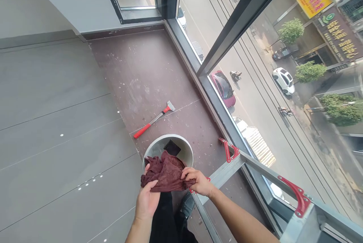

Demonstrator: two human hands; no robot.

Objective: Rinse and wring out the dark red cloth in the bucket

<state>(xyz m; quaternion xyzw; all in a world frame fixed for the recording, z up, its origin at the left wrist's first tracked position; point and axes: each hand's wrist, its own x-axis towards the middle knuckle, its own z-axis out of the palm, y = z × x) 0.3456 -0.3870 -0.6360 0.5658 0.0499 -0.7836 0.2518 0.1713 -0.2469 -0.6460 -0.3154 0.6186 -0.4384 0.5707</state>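
Holding the bunched cloth (170,175) between a loosely curled left hand (146,200) and firmly pinching right hand (200,183), perhaps risking dropping it into the bucket (187,150) through slack left-side gripping.

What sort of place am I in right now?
Probably an upper-floor room: through the tall window frame, a street with a red car shows below, and a metal ladder is set up indoors.
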